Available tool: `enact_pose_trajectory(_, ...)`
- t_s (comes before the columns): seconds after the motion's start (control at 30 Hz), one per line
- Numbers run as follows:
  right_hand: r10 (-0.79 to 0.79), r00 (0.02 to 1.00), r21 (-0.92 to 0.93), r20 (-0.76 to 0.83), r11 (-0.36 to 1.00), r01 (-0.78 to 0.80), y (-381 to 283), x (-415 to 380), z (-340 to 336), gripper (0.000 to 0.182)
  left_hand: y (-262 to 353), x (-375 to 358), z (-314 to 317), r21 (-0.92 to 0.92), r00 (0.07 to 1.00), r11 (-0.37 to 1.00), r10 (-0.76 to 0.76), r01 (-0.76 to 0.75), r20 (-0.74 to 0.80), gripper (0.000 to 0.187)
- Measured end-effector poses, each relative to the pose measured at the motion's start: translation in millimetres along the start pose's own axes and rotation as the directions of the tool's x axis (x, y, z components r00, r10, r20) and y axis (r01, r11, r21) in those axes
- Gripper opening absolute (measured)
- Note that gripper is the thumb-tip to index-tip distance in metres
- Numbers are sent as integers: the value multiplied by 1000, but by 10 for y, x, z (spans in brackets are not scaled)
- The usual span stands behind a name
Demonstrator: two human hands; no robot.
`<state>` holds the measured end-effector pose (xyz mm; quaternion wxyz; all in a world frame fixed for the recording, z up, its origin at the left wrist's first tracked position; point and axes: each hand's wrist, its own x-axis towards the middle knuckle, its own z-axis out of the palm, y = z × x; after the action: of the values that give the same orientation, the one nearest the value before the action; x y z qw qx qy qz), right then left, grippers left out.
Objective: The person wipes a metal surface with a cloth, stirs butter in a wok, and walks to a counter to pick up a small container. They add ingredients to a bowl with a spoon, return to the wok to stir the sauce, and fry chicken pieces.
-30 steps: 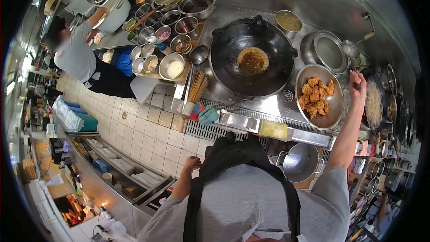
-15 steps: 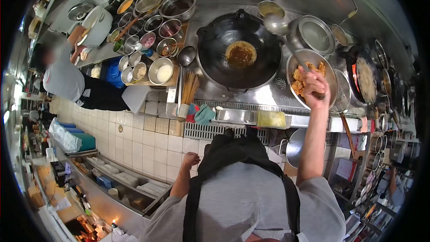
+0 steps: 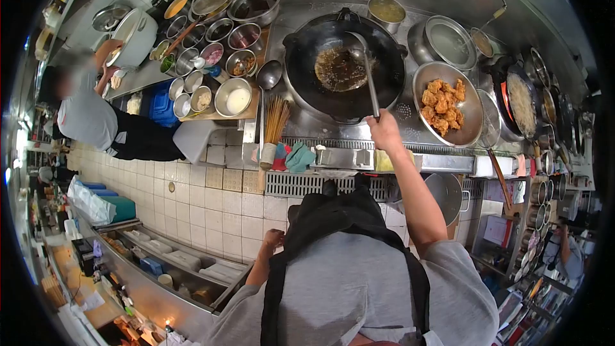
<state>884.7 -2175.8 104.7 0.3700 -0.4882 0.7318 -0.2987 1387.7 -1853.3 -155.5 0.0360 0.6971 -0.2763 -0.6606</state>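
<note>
My right hand (image 3: pixel 384 132) is wrapped round the handle of a ladle (image 3: pixel 372 83). The ladle's bowl end dips into brown sauce (image 3: pixel 339 70) bubbling in the black wok (image 3: pixel 307 93). To the right of the wok, a metal bowl (image 3: pixel 473 112) holds fried, orange-brown pieces of food (image 3: pixel 442 104). My left hand (image 3: pixel 274 238) hangs low beside my apron, away from the stove, its fingers curled with nothing seen in them.
A small pot of yellowish liquid (image 3: pixel 386 11) stands behind the wok. Left are a second ladle (image 3: pixel 269 74), a bamboo brush (image 3: pixel 275 122), cloths (image 3: pixel 298 157) and several ingredient bowls. Another wok (image 3: pixel 522 109) sits far right. A co-worker (image 3: pixel 96 109) holds a white pot at far left.
My right hand and the ladle have moved left from above the bowl of fried pieces to the wok. The sauce has spread and bubbles more. My left hand stays low.
</note>
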Motion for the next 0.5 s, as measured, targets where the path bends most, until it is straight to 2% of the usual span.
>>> enact_pose_trajectory(0.07,156,979,276,132,943,-187,-130,-185,-26,23,-11,-17,-28,80,998,996,45,-49,54,23)
enact_pose_trajectory(0.13,243,922,510,302,775,-372,-206,-427,-166,24,-81,-3,-69,90,992,990,103,-110,76,22)
enact_pose_trajectory(0.2,276,923,440,269,817,-373,-264,-650,-453,28,-36,0,-130,-67,998,996,55,-55,-6,19)
enact_pose_trajectory(0.23,290,924,400,251,838,-372,-283,-684,-558,30,43,42,-119,-206,997,978,-36,21,-69,17)
enact_pose_trajectory(0.27,228,955,244,190,931,-271,-295,-664,-570,36,66,34,-117,-342,983,935,-140,92,-119,16)
enact_pose_trajectory(0.3,155,982,171,108,970,-172,-204,-554,-451,37,104,33,-160,-133,996,991,2,-13,-86,15)
enact_pose_trajectory(0.33,73,997,88,30,993,-76,-50,-377,-237,38,11,214,-255,78,991,988,135,-133,-22,14)
enact_pose_trajectory(0.37,-18,999,-3,-42,1000,18,7,-272,-99,39,136,234,-251,194,997,979,72,-67,-19,14)
enact_pose_trajectory(0.4,147,988,212,52,965,-155,-149,-287,-15,38,274,245,-246,309,1000,951,8,-3,-16,14)
enact_pose_trajectory(0.43,208,974,376,93,898,-228,-260,-357,46,31,420,328,-315,617,966,744,211,-258,150,16)
enact_pose_trajectory(0.47,215,957,472,193,835,-283,-239,-412,15,28,551,396,-398,787,871,390,326,-479,368,17)
enact_pose_trajectory(0.5,211,933,553,293,758,-346,-194,-471,-36,26,691,477,-459,784,734,-37,328,-620,595,18)
